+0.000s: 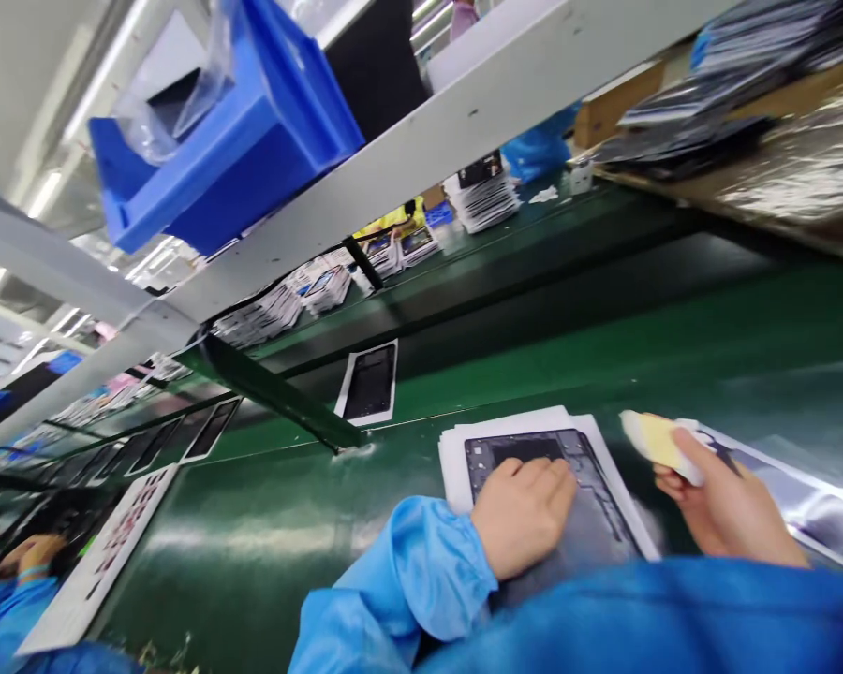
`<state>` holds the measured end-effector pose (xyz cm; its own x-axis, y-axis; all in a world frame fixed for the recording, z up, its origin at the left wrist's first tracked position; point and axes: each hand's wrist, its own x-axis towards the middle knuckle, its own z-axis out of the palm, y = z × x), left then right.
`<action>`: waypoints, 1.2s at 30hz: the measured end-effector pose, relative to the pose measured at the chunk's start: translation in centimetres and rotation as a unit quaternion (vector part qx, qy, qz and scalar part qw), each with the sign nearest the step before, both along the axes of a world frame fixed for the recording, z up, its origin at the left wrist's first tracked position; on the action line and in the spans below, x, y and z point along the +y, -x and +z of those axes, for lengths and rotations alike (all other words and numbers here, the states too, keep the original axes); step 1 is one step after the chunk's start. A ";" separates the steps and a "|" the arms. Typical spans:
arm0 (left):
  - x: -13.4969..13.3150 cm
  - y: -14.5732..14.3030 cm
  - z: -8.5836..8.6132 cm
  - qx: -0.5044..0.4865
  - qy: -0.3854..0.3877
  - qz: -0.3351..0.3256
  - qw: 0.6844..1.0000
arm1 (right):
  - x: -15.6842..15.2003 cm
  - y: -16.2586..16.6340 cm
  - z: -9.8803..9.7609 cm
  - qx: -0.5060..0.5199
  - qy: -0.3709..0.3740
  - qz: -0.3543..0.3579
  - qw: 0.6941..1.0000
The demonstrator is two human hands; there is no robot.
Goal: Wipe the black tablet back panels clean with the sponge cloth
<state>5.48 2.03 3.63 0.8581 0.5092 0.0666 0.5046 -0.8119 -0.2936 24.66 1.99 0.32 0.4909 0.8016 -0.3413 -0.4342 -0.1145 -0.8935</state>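
Observation:
My left hand [526, 513] lies with its fingers stretched out over a black tablet housing [597, 468], pressing flat on its inner side. Beneath the housing is a small stack of white sheets [455, 473], whose edges stick out around it. To the right, my right hand [734, 505] is closed around a small pale yellow and white pad [657, 440], held up off the bench. Its exact kind is not clear. Below and beside that hand, a glossy grey panel on a white sheet [833, 515] shows in part. My blue sleeve hides the near end of the housing.
A green bench [253, 534] runs left to right. A green post [273, 393] rises before me, under a white shelf beam bearing a blue bin [253, 140]. Another black panel [370, 382] lies behind. At far left are a co-worker's hands [32, 554] and a white printed board [105, 552].

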 end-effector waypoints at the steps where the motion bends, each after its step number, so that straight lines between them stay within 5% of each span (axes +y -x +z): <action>1: 0.3 0.0 0.1 -0.007 0.015 0.019 1.000 | 0.0 0.0 0.0 0.020 0.007 -0.007 1.000; 11: 5.6 0.2 1.0 -0.069 0.080 0.156 0.982 | 0.0 0.2 1.6 0.082 0.030 0.098 0.991; 18: 6.8 1.1 1.1 -0.133 0.181 0.144 0.964 | 0.4 0.2 2.2 0.069 0.029 0.173 0.982; 30: 6.1 1.1 6.0 -0.298 0.144 0.087 0.940 | -4.0 2.6 3.6 0.077 -0.024 0.222 0.972; 33: 6.2 1.5 5.4 -0.395 0.096 0.161 0.899 | -3.5 1.5 4.2 0.078 -0.051 0.173 0.980; 36: 6.1 1.5 4.2 -0.497 0.279 0.223 0.790 | -2.2 -0.8 5.0 0.082 -0.084 0.051 0.992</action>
<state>3.94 8.10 7.79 0.2493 0.9349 0.2525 0.5333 -0.3501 0.7701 25.48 -0.21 5.33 0.3527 0.8969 -0.2667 -0.5694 -0.0205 -0.8218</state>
